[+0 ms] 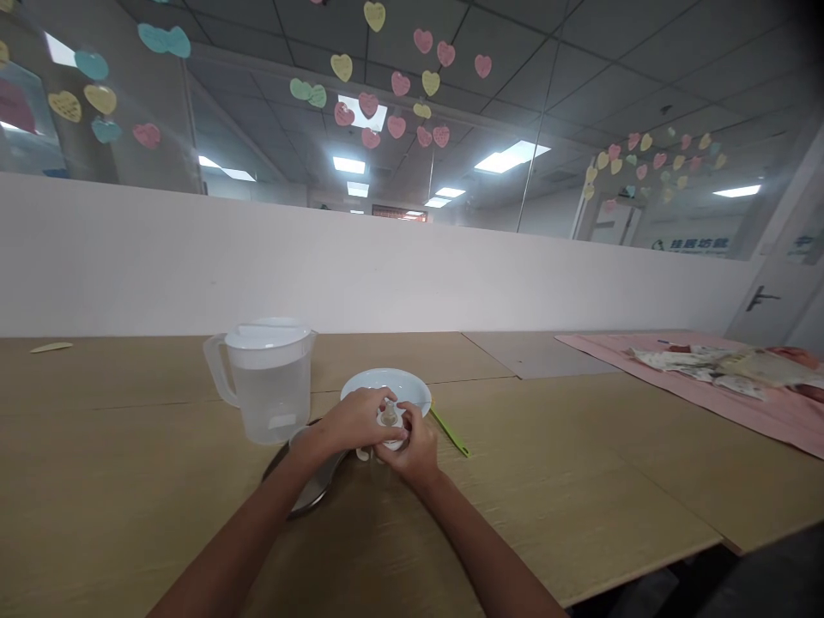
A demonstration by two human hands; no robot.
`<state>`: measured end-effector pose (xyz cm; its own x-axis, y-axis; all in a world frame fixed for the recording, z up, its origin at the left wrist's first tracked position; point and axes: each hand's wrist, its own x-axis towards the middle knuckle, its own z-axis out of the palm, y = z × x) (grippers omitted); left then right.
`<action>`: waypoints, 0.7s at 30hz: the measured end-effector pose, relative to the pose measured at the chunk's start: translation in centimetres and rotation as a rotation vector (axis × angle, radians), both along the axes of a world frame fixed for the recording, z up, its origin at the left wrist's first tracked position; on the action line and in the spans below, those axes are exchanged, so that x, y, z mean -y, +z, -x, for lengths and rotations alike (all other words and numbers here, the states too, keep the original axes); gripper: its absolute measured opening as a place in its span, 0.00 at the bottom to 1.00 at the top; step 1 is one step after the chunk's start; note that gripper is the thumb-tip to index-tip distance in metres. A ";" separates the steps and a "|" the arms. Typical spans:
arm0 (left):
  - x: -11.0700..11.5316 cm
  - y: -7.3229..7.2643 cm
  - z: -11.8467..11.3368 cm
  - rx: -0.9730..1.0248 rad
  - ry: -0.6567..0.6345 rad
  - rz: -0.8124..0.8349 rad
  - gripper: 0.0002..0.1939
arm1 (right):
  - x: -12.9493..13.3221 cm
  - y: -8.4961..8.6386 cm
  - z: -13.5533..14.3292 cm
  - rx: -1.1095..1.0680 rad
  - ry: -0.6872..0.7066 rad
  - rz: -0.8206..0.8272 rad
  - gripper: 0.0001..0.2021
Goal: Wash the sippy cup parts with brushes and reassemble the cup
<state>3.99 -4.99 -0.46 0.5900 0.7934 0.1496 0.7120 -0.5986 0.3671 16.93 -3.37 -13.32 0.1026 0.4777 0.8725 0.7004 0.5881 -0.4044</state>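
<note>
Both my hands are closed around a baby bottle top (390,419), a white ring with a clear teat pointing up. My left hand (358,415) grips it from the left, fingers curled over the ring. From the right, my right hand (417,448) wraps round the same piece with its thumb near the teat. A pale curved part (362,454), like a handle, shows below my left hand; the rest is hidden by my fingers. Just behind my hands is a white bowl (386,376). Under my left forearm lies a curved metal tray (315,500), partly covered.
A clear lidded pitcher (271,386) with liquid stands to the left. A green handle (451,431) leans from the bowl's right side onto the wooden table (566,481). At far right, a pink cloth (618,360) carries crumpled items. A small pale strip (51,348) lies far left.
</note>
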 end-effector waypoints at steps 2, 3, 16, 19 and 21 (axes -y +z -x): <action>-0.1 -0.2 -0.1 0.006 -0.010 -0.014 0.23 | -0.1 0.0 -0.1 -0.003 0.016 0.016 0.27; -0.2 -0.2 -0.1 0.016 -0.029 -0.005 0.23 | -0.1 0.0 -0.2 -0.005 0.025 0.025 0.28; -1.9 -0.9 1.2 0.211 -0.283 0.366 0.35 | -0.2 0.0 -1.1 -0.036 0.146 0.055 0.33; -1.1 -0.5 0.9 0.135 -0.233 0.227 0.33 | -0.4 -0.3 -1.3 -0.029 0.180 0.045 0.31; -0.6 -0.4 0.6 0.095 -0.189 0.167 0.32 | -0.5 -0.4 -1.4 -0.017 0.173 0.040 0.31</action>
